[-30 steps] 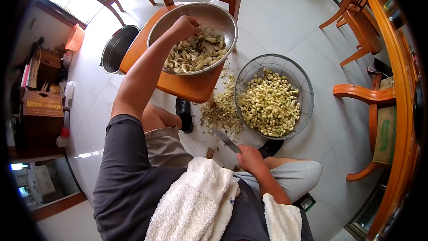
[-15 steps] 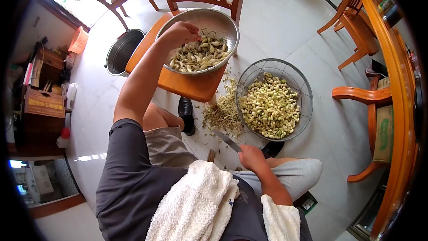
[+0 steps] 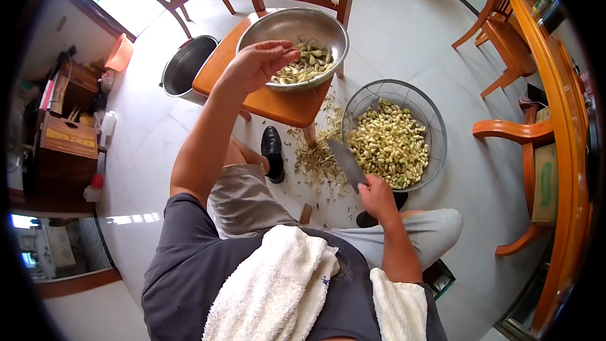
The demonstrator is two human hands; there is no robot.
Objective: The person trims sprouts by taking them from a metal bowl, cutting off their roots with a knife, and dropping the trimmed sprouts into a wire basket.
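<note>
My left hand [image 3: 255, 66] is raised over the near-left part of a metal bowl [image 3: 271, 22], thumb and fingers pinched together; what they hold is too small to make out. Small pale bulbs [image 3: 309, 66] with roots and dry stems lie in that bowl, partly hidden by the hand. In my right hand [image 3: 379, 197] is a knife [image 3: 345, 161], its broad blade pointing up and left over the floor. Close to the blade stands a wire basket [image 3: 441, 127], partly filled with trimmed whitish-green bulbs [image 3: 388, 145].
The bowl rests on a wooden chair [image 3: 284, 110], with a dark metal bucket [image 3: 183, 72] to its left. Trimmings [image 3: 319, 161] litter the floor between my feet. A white towel [image 3: 271, 284] hangs over my chest. A wooden table [image 3: 571, 170] stands at the right.
My left hand has drawn back from the bulbs in the bowl, toward me. My right hand has moved up and slightly right, bringing the knife nearer the basket.
</note>
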